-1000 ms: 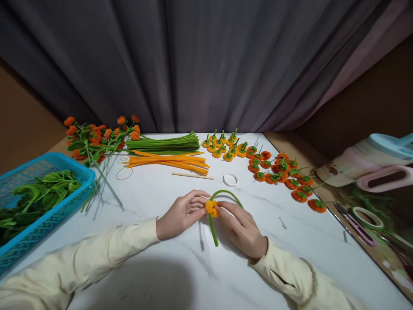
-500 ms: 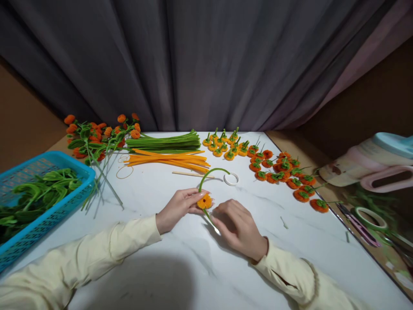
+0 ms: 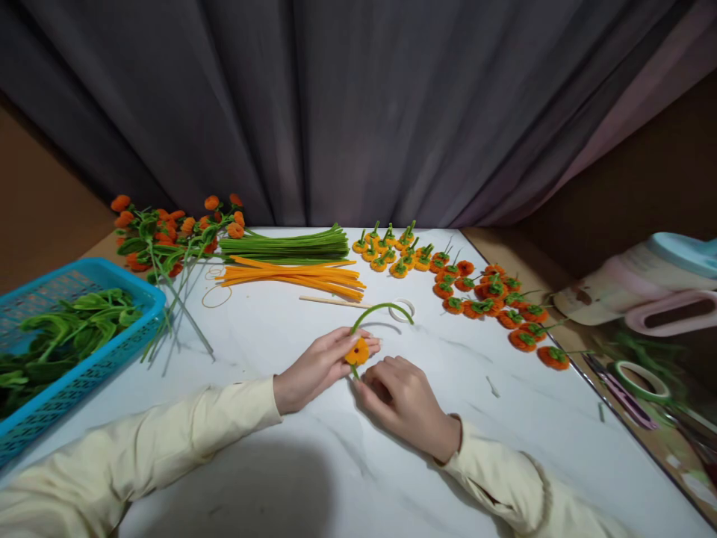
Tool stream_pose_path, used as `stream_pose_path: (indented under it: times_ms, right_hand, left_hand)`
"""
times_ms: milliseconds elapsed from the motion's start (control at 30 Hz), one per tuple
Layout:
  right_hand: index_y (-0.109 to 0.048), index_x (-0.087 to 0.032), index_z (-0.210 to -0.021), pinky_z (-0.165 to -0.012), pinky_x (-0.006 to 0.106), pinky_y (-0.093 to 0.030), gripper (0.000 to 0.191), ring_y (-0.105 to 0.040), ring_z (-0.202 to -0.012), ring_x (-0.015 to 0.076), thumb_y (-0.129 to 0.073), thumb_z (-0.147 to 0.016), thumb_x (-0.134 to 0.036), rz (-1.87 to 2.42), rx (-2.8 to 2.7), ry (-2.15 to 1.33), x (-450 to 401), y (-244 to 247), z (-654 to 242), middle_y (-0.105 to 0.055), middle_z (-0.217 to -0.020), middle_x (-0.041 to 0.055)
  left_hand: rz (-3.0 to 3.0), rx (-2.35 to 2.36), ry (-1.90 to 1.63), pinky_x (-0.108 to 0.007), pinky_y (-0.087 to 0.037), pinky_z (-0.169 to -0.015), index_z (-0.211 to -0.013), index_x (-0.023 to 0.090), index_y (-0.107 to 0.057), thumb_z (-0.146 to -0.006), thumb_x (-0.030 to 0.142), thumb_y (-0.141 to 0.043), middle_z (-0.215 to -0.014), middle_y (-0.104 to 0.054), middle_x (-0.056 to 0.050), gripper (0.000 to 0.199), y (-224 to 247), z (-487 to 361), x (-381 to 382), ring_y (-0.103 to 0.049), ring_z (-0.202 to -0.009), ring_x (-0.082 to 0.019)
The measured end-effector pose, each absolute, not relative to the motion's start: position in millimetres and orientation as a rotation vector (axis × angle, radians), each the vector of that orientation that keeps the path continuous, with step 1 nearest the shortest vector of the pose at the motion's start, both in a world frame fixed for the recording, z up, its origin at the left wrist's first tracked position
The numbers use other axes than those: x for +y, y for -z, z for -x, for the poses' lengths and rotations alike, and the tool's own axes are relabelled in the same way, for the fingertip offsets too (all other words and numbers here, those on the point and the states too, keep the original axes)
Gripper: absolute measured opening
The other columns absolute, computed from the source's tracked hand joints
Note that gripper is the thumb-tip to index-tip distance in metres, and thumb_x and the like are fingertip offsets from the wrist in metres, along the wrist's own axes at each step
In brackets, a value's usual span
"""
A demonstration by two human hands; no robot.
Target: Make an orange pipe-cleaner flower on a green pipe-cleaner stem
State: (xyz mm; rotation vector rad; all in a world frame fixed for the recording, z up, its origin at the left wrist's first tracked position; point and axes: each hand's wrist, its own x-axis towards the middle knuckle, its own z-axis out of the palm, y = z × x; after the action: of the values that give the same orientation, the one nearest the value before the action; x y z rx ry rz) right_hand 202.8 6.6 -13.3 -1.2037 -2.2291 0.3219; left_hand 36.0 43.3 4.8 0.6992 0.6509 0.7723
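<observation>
Between the thumb and fingers of my left hand (image 3: pixel 317 368) is a small yellow-orange fuzzy flower (image 3: pixel 357 351) with a dark centre hole. A green pipe cleaner (image 3: pixel 373 311) runs by the flower. Its long upper part arches to the right over the table, and a short piece shows below the petals. My right hand (image 3: pixel 404 403) is curled close by, thumb and forefinger closed at that lower green end. How the green piece joins the flower is hidden by my left fingers. Behind the hands lie a white ring (image 3: pixel 413 314) and a thin wooden stick (image 3: pixel 330 301).
Green pipe cleaners (image 3: pixel 285 246) and orange pipe cleaners (image 3: pixel 291 278) lie at the back. Yellow flower heads (image 3: pixel 399 267) and orange flower heads (image 3: pixel 523 341) spread to the right. Left are finished orange flowers (image 3: pixel 162 235) and a blue basket (image 3: pixel 151 299) of leaves. A tumbler (image 3: pixel 627 280) stands right.
The arched upper end of the green pipe cleaner has swung right and down, and less of it shows below the flower. My right hand has shifted slightly left.
</observation>
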Motion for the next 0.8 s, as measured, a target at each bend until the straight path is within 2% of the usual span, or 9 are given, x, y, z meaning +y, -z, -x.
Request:
stream_pose_path:
  times_ms: [100,200,300,400,500,600,800]
  right_hand:
    - [-0.054,-0.016,-0.071,-0.059,0.026,-0.033,0.021,-0.046,-0.056,0.0127,-0.043,-0.088,-0.022,1.182,-2.243,-0.313,7,13,-203,-0.053,-0.059,0.0007]
    - [-0.056,-0.015,-0.077,-0.06,0.026,-0.035,0.022,-0.048,-0.06,0.0139,-0.04,-0.091,-0.02,1.152,-2.28,-0.309,8,13,-205,-0.056,-0.064,0.0024]
    - [-0.055,-0.016,-0.077,-0.061,0.027,-0.034,0.023,-0.048,-0.062,0.0149,-0.038,-0.093,-0.02,1.138,-2.324,-0.26,8,14,-207,-0.056,-0.066,0.0036]
    - [-0.052,-0.016,-0.074,-0.059,0.026,-0.031,0.025,-0.046,-0.059,0.0148,-0.037,-0.094,-0.019,1.121,-2.371,-0.205,8,13,-208,-0.054,-0.063,0.0029]
    - [-0.05,-0.017,-0.073,-0.058,0.026,-0.029,0.025,-0.043,-0.056,0.0145,-0.034,-0.093,-0.016,1.058,-2.409,-0.159,8,13,-210,-0.052,-0.06,0.0023]
    - [-0.049,-0.017,-0.072,-0.056,0.027,-0.028,0.026,-0.04,-0.052,0.0143,-0.033,-0.091,-0.012,1.021,-2.422,-0.151,8,13,-211,-0.051,-0.057,0.0018]
    - [-0.049,-0.017,-0.07,-0.055,0.026,-0.029,0.027,-0.04,-0.051,0.014,-0.034,-0.091,-0.013,0.995,-2.349,-0.187,10,13,-215,-0.051,-0.055,0.0014]
  left_hand:
    - [-0.729,0.677,-0.712,-0.033,-0.035,-0.104,-0.103,0.014,-0.058,-0.081,0.02,-0.063,-0.116,-0.063,-0.011,0.024,-7,-36,43,-0.053,-0.117,-0.02]
    - [-0.853,0.743,-0.708,-0.032,-0.04,-0.099,-0.102,0.012,-0.059,-0.077,0.017,-0.061,-0.108,-0.065,-0.01,0.026,-6,-35,46,-0.057,-0.108,-0.019]
    - [-1.071,0.891,-0.728,-0.027,-0.051,-0.074,-0.093,0.011,-0.06,-0.077,0.02,-0.057,-0.09,-0.067,-0.007,0.019,-3,-34,50,-0.063,-0.075,-0.014]
    - [-1.292,1.046,-0.695,-0.02,-0.046,-0.049,-0.083,0.012,-0.06,-0.076,0.022,-0.055,-0.068,-0.062,-0.001,0.014,1,-31,52,-0.054,-0.051,-0.009]
    - [-1.323,1.088,-0.603,-0.016,-0.04,-0.036,-0.084,0.012,-0.06,-0.074,0.022,-0.053,-0.054,-0.054,0.003,0.016,3,-30,53,-0.047,-0.041,-0.007]
    - [-1.29,1.084,-0.58,-0.014,-0.036,-0.03,-0.086,0.012,-0.059,-0.071,0.02,-0.051,-0.05,-0.051,0.006,0.019,1,-29,54,-0.041,-0.034,-0.004]
    - [-1.266,1.031,-0.54,-0.013,-0.034,-0.027,-0.081,0.012,-0.058,-0.067,0.015,-0.047,-0.047,-0.053,0.005,0.018,-8,-27,59,-0.043,-0.029,-0.005]
